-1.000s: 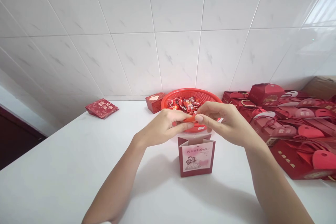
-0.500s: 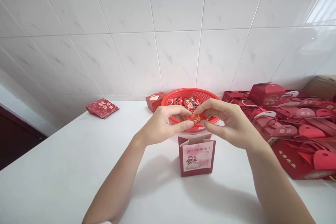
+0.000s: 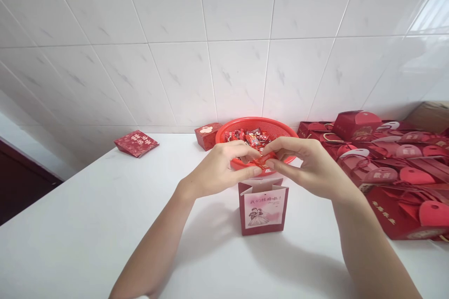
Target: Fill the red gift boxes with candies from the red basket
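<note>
Between my left hand (image 3: 224, 166) and my right hand (image 3: 305, 163), a small red wrapped candy (image 3: 262, 160) with gold print is pinched by the fingertips of both. Part of it is hidden behind the thumbs and fingers. Just below the hands stands an upright red paper gift bag (image 3: 264, 212), its top open, with a pink label showing a drawn couple. Behind the hands sits a red plastic basket (image 3: 280, 127), and several wrapped candies (image 3: 253, 137) lie in it.
A red box (image 3: 206, 136) stands left of the basket by the tiled wall. Farther left, a folded red packet (image 3: 136, 143) lies near the edge of the white table (image 3: 105, 215). Many red gift boxes (image 3: 389, 215) are piled at the right, with a brown carton (image 3: 430, 117) behind.
My fingers have shifted slightly on the candy, turning it so its gold print shows less. The bag and basket have stayed in place.
</note>
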Demonstrator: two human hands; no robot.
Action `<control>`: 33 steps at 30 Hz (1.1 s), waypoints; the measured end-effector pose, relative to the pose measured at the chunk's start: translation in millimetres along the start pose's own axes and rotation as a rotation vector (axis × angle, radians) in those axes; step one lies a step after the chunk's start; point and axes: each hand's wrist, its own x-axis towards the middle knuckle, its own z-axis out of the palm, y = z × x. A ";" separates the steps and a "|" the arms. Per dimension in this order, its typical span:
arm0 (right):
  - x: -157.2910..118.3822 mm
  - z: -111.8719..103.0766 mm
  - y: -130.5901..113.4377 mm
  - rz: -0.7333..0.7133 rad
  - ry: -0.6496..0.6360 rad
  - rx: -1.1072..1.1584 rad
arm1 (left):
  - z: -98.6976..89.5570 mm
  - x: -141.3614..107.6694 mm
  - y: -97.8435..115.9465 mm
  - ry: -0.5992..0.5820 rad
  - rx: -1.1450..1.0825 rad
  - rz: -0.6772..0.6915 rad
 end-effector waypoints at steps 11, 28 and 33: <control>-0.5 -3.8 5.8 -0.019 -0.272 -0.336 | -2.8 1.5 -2.7 -0.349 0.200 -0.063; -0.2 12.7 2.0 0.115 -0.387 -0.584 | 2.5 5.0 -6.5 -0.367 0.164 -0.028; 0.0 15.3 1.1 0.101 -0.409 -0.541 | 2.1 3.9 -3.9 -0.353 0.181 -0.055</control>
